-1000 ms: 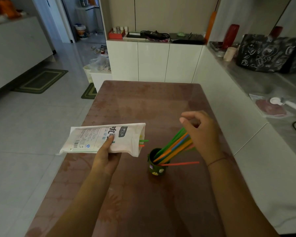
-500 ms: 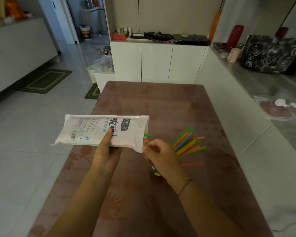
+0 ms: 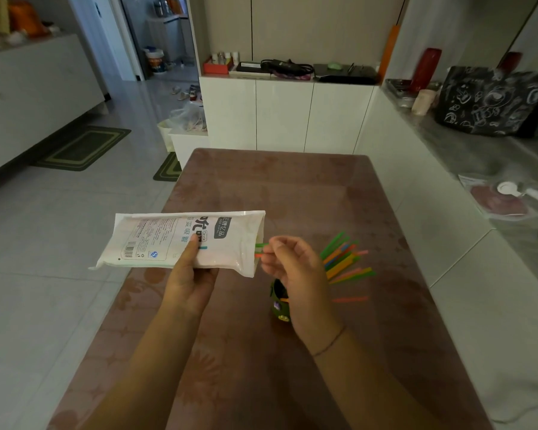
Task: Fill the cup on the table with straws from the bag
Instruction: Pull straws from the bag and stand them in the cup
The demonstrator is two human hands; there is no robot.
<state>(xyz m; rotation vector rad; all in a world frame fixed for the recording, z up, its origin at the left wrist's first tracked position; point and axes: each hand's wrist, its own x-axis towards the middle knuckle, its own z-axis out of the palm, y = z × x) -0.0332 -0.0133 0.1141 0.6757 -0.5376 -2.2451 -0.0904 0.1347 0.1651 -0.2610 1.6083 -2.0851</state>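
My left hand [image 3: 188, 274] holds a white printed straw bag [image 3: 180, 240] level above the table's left side, its open mouth facing right. A green and an orange straw tip [image 3: 259, 249] stick out of that mouth. My right hand [image 3: 292, 268] pinches those tips with thumb and fingers. Under my right wrist stands a small dark green cup [image 3: 278, 301], mostly hidden by the hand. Several green, orange, blue and pink straws [image 3: 342, 259] lean out of the cup to the right. One orange straw [image 3: 350, 300] juts out lower to the right.
The brown table [image 3: 292, 197] runs forward to white cabinets [image 3: 286, 116]. A white counter [image 3: 479, 169] along the right carries a dark patterned bag [image 3: 491, 100]. Tiled floor and green mats [image 3: 84, 147] lie to the left.
My right hand left the straws in the cup, moved left to the bag's mouth and closed its fingers on the protruding straw tips. The bag has risen slightly.
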